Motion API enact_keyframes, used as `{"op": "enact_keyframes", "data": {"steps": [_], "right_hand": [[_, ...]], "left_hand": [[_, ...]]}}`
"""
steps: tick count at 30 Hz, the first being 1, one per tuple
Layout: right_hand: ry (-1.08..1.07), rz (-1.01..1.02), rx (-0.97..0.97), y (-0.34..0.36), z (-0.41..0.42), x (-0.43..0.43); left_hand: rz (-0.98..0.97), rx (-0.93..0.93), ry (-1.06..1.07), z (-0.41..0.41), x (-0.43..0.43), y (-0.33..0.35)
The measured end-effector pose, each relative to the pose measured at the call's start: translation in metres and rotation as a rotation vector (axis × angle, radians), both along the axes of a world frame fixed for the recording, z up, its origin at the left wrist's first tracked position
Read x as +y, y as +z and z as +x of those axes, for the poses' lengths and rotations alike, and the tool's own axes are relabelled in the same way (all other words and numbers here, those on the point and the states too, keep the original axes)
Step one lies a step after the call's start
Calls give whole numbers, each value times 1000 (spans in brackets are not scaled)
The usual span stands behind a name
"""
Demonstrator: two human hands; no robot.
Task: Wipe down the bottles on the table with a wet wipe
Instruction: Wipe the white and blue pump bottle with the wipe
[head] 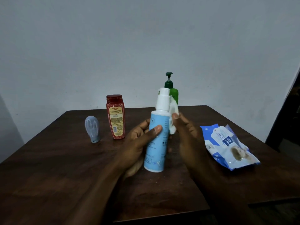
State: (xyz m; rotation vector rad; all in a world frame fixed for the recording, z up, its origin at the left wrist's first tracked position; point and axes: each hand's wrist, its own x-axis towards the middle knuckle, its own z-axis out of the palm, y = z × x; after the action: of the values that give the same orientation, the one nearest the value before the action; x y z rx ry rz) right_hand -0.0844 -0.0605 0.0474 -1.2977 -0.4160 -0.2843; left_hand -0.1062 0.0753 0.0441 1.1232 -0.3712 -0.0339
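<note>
Centre frame, left hand (138, 140) is wrapping closed round the light, likely slick blue bottle (156, 140) mid-body, right hand (186, 132) pinching the limp wet wipe (173, 111) against its neck.

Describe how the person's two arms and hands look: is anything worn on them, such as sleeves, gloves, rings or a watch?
Both forearms are bare up to the picture's lower edge; no sleeve shows. The left hand and the right hand wear no gloves. No ring, watch or bracelet shows on the parts in view. The thumbnails look short and plain. The light is dim, so small marks cannot be told.
</note>
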Motion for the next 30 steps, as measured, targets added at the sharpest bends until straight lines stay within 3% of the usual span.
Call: {"op": "enact_keyframes", "data": {"steps": [6,9,13,16,24,30], "right_hand": [[-355,-514,-618,-21,-5,4],[-382,-671,-722,-31,-6,0],[-266,-820,-867,-48,-10,-18],[-264,-799,-821,-60,-14,-27],[-173,-585,-317,-18,-25,-10],[-207,-704,-561,15,-6,0]], "left_hand": [[-121,86,98,0,-6,6],[-247,146,123,1,-6,8],[-351,230,68,2,0,9],[-381,218,109,2,-1,10],[-415,211,66,-1,-9,12],[-347,160,36,2,0,22]]}}
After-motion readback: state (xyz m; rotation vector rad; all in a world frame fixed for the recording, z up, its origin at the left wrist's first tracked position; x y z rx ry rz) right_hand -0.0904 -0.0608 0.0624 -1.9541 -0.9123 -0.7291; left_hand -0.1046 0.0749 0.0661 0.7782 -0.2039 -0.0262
